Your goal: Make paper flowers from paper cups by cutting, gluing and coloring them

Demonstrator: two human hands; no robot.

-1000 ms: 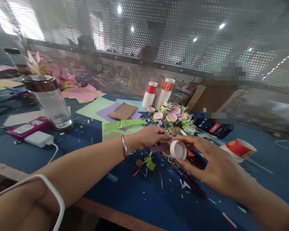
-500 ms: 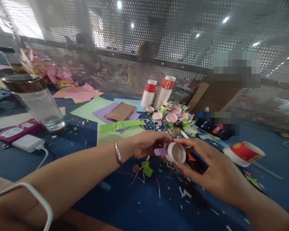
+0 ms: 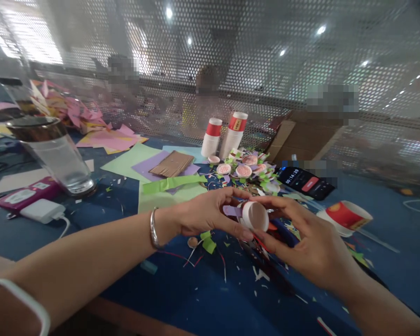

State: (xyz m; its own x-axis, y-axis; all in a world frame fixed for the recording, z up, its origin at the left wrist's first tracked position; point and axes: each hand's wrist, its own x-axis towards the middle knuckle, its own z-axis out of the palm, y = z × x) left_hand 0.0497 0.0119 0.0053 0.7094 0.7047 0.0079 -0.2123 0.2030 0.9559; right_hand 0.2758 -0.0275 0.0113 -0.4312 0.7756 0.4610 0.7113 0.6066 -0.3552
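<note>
Between both hands is a cut-down white paper cup base, tilted so its round opening faces me. A short purple paper strip sticks out from its left side. My left hand, with a silver bangle at the wrist, grips the left side, its thumb low and fingers over the top. My right hand pinches the right edge between thumb and fingers. Under the hands lie dark and orange-handled tools, partly hidden. Beyond them sits a pile of cup bottoms with coloured paper bits.
Two stacks of paper cups stand at the back. A cut red-and-white cup lies at right, near a phone. Green paper, corrugated cardboard, a glass tumbler and a white charger are leftward. Scraps litter the blue table.
My left thumb has come forward under the cup base, and the left fingers now reach over its top. The view has shifted slightly; the right hand keeps its pinch.
</note>
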